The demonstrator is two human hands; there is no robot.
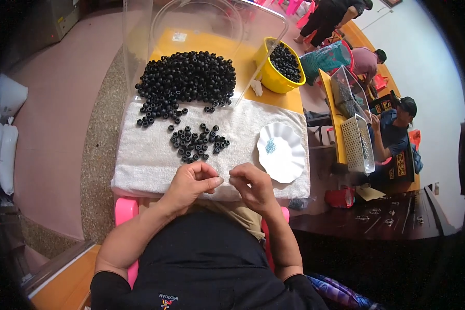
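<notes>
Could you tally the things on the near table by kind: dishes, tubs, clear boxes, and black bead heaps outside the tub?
Bead heaps: 2, one large, one small
White dish: 1
Yellow tub: 1
Clear box: 1
Total: 5

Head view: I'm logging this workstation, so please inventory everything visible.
Table: one, orange, centre
Towel: one, white, on table
Bin: one, clear, table's far end
Tub: one, yellow, right of bin
Beads: uncountable, black, in bin, on towel, in tub
Dish: one, white, towel's right
Tiny pieces: uncountable, blue, in dish
Bags: several, white, far left
Basket: one, white, right
Dark table: one, brown, lower right
Other people: three, dark or mauve clothes, upper right
Left hand: one, bare, lower centre
Right hand: one, bare, beside it
</notes>
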